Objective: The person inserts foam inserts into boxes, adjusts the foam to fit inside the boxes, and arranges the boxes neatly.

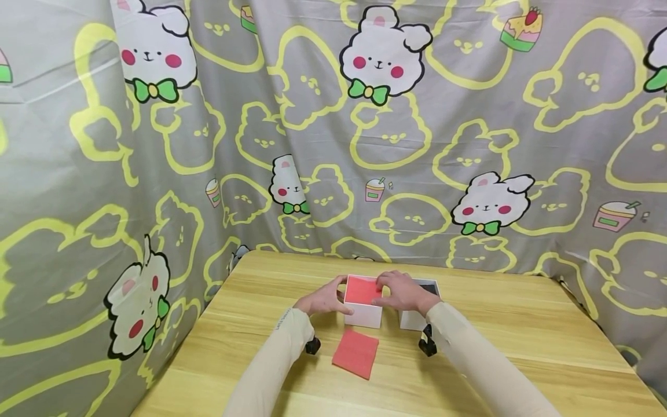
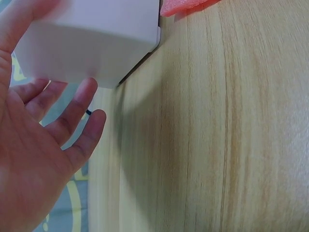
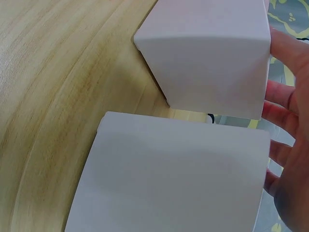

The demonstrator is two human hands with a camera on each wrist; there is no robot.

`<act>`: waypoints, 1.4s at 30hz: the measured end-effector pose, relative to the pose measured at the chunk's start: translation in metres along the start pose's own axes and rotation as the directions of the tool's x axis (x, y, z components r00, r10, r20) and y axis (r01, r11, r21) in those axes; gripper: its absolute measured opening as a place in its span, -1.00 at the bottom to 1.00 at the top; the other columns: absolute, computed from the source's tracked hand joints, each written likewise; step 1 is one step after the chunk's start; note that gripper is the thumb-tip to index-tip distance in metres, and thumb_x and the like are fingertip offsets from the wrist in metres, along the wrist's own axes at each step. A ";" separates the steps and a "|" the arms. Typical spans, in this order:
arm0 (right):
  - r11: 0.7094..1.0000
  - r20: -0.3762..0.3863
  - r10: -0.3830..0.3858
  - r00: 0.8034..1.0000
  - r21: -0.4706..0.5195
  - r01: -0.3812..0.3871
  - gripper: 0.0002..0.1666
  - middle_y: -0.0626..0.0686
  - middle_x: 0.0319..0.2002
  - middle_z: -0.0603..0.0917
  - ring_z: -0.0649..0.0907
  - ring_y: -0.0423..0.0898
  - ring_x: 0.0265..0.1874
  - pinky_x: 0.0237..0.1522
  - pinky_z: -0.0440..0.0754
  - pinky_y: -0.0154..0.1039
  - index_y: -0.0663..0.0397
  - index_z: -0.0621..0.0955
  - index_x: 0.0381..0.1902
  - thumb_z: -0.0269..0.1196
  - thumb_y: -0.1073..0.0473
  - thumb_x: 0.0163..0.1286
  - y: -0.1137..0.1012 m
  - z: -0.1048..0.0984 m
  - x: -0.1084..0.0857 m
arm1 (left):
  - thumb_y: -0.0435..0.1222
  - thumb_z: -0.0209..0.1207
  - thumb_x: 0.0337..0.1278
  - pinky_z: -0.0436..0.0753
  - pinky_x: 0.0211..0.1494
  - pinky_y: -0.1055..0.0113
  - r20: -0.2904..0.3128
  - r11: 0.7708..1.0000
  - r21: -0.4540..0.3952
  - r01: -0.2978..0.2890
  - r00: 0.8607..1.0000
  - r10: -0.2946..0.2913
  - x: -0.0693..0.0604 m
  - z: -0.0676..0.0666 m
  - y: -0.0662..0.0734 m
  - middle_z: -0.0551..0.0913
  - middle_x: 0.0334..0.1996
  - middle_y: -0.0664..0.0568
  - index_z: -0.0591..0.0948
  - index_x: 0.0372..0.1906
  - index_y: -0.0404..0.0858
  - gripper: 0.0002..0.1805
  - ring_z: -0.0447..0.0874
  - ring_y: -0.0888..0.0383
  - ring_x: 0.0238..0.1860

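A white open-topped box (image 1: 363,316) stands on the table, with a flat red sheet (image 1: 361,289) in its top. At its left side my left hand (image 1: 324,298) holds it, thumb by the front face and fingers along the side. In the left wrist view, the fingers (image 2: 87,94) are spread against the box's edge. My right hand (image 1: 403,291) reaches over the box's right rim, its fingertips on the red sheet. Close on the right, partly behind the right hand, stands a second white box (image 1: 411,319) with dark material (image 1: 429,288) inside.
Another red foam-like sheet (image 1: 356,353) lies flat on the wooden table (image 1: 250,324) in front of the left box. Black wrist devices (image 1: 427,341) hang under the sleeves. A patterned grey curtain (image 1: 323,139) borders the table at the back and left.
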State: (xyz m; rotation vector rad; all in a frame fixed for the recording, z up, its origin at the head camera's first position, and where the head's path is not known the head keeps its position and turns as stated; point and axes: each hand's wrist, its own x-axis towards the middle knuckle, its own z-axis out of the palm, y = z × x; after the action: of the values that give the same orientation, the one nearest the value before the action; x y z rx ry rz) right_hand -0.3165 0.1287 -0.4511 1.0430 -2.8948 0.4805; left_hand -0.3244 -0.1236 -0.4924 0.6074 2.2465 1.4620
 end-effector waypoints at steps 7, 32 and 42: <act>1.000 0.018 0.005 1.000 0.026 -0.005 -0.66 0.01 0.01 0.57 0.44 0.11 0.11 0.08 0.31 0.19 -0.11 0.61 -0.27 0.28 -0.21 0.21 -0.001 -0.001 0.001 | -0.39 0.44 -0.15 0.58 -0.09 0.24 -0.004 1.000 0.003 0.000 1.000 0.000 0.002 0.000 -0.002 0.42 0.11 0.00 0.10 0.41 -0.18 0.00 0.57 0.11 -0.08; 0.999 0.027 -0.022 0.999 0.030 0.021 -0.48 0.10 0.10 0.55 0.44 0.14 0.10 0.06 0.33 0.18 0.05 0.64 0.03 0.27 -0.17 0.25 -0.014 0.011 0.017 | -0.38 0.44 -0.14 0.58 -0.10 0.23 0.005 1.000 -0.013 0.007 1.000 -0.007 0.000 -0.001 -0.001 0.57 -0.08 -0.04 0.08 0.42 -0.21 0.02 0.60 0.08 -0.13; 0.997 -0.009 -0.081 0.997 0.012 0.081 -0.36 0.16 0.12 0.55 0.43 0.22 0.10 0.01 0.33 0.21 0.16 0.59 0.09 0.19 -0.22 0.30 -0.022 0.011 0.018 | -0.41 0.42 -0.13 0.58 -0.12 0.25 0.009 1.000 -0.014 -0.009 1.000 0.009 0.000 0.000 0.000 0.59 -0.12 -0.09 0.10 0.40 -0.22 -0.02 0.61 0.08 -0.16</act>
State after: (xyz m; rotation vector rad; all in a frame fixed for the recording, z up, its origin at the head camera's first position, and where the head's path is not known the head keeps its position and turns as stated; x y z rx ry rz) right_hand -0.3160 0.0977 -0.4534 1.1520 -2.8329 0.4987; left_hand -0.3244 -0.1237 -0.4928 0.6194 2.2278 1.4751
